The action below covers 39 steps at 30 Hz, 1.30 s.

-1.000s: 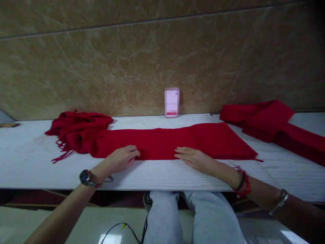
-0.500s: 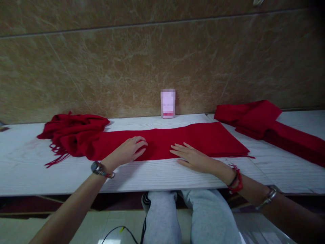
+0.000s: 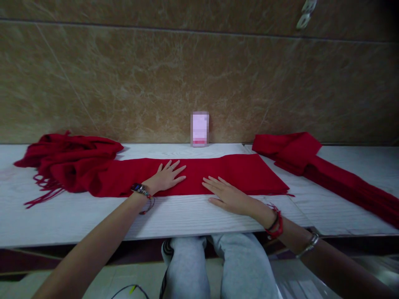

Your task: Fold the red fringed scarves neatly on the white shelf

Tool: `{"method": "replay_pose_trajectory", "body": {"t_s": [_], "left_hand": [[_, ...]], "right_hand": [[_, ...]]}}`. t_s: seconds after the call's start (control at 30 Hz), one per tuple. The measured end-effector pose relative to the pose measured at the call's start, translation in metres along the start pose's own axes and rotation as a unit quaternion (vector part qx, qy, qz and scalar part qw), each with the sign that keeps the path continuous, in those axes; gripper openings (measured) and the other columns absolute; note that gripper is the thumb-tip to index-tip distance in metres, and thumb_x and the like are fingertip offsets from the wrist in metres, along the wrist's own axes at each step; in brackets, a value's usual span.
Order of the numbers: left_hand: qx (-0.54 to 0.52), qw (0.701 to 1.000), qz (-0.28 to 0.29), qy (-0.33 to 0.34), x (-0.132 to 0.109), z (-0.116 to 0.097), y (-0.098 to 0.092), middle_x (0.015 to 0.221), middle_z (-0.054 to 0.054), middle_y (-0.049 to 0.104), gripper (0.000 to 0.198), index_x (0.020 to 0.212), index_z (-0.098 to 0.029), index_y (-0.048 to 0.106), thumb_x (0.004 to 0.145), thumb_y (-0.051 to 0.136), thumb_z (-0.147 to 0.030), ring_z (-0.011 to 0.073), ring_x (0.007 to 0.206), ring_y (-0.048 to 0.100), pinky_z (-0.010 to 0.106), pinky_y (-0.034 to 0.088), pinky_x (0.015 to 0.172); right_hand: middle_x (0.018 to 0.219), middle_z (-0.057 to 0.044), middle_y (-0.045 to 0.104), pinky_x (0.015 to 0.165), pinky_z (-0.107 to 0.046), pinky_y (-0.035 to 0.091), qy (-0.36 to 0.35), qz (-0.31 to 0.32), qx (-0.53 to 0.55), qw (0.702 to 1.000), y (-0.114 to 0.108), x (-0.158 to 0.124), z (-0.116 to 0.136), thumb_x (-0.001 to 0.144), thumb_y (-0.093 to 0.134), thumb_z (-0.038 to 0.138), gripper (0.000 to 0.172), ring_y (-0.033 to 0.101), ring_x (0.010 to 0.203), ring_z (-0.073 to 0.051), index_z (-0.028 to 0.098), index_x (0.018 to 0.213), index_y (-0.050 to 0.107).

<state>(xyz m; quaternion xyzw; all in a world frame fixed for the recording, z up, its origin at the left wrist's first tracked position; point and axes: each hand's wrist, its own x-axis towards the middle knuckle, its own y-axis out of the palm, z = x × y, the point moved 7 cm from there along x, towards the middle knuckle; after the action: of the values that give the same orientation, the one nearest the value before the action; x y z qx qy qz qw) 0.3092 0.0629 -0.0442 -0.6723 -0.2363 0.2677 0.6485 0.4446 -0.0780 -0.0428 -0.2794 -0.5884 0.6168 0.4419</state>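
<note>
A red scarf lies along the white table, flat through the middle and right. Its left part is bunched in a loose heap with fringe hanging toward me. My left hand rests on the flat stretch, palm down, fingers spread. To the right of it, my right hand lies across the scarf's near edge with its fingers stretched out. Both hands touch the cloth and grip nothing. The layers at the scarf's right end are slanted, with a bit of fringe at the near corner.
Another red scarf, folded over at one end, runs off to the right. A phone with a blurred screen leans on the brown marbled wall behind the table. Upper right on the wall is a white fitting.
My left hand has flattened onto the scarf and spread its fingers; before, they were curled. My right hand stays on the same part of the cloth. The view has shifted slightly.
</note>
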Motion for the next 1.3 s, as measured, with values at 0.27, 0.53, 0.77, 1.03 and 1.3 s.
{"method": "replay_pose_trajectory", "body": {"t_s": [0.27,0.53,0.77,1.03,1.3], "left_hand": [[-0.001,0.996,-0.039,0.080,0.031,-0.048,-0.020,0.149,0.009,0.016,0.053,0.140,-0.026,0.028,0.092,0.026,-0.050,0.0316,0.136,0.010,0.056,0.016,0.103],[-0.008,0.998,-0.011,0.064,0.039,-0.037,0.006,0.148,0.004,0.020,0.055,0.140,-0.029,0.026,0.091,0.027,-0.053,0.0288,0.135,0.014,0.052,0.013,0.105],[0.009,0.993,-0.063,0.102,0.024,-0.059,-0.009,0.148,0.006,0.020,0.054,0.139,-0.027,0.029,0.091,0.027,-0.052,0.0263,0.136,0.012,0.048,0.010,0.107],[-0.015,0.998,0.014,0.065,0.023,-0.061,0.006,0.148,0.009,0.016,0.074,0.142,-0.021,0.022,0.084,0.029,-0.066,0.0323,0.136,0.009,0.054,0.011,0.105],[-0.017,0.997,0.014,0.072,0.021,-0.058,0.007,0.149,0.009,0.014,0.080,0.143,-0.020,0.020,0.081,0.029,-0.070,0.0337,0.136,0.007,0.055,0.011,0.105]], "right_hand": [[0.145,-0.015,0.028,0.104,-0.058,0.020,0.145,-0.090,-0.082,0.982,-0.051,0.011,-0.066,0.092,0.032,0.042,0.054,0.017,0.135,-0.030,0.015,0.138,0.032],[0.144,-0.009,0.032,0.103,-0.058,0.022,0.190,0.032,-0.122,0.974,-0.011,-0.002,-0.099,0.090,0.032,0.048,0.053,0.022,0.133,-0.030,0.020,0.136,0.038],[0.146,-0.009,0.027,0.104,-0.058,0.017,0.207,0.033,-0.096,0.973,-0.026,0.003,-0.093,0.090,0.033,0.047,0.055,0.017,0.135,-0.030,0.019,0.137,0.035],[0.144,-0.012,0.030,0.105,-0.051,0.023,0.082,0.056,-0.098,0.990,-0.005,0.009,-0.033,0.092,0.028,0.043,0.055,0.025,0.133,-0.027,0.014,0.139,0.030],[0.144,-0.012,0.031,0.104,-0.051,0.025,0.138,0.066,-0.107,0.982,-0.015,-0.018,-0.072,0.092,0.030,0.037,0.052,0.025,0.132,-0.028,0.015,0.139,0.032]]}}
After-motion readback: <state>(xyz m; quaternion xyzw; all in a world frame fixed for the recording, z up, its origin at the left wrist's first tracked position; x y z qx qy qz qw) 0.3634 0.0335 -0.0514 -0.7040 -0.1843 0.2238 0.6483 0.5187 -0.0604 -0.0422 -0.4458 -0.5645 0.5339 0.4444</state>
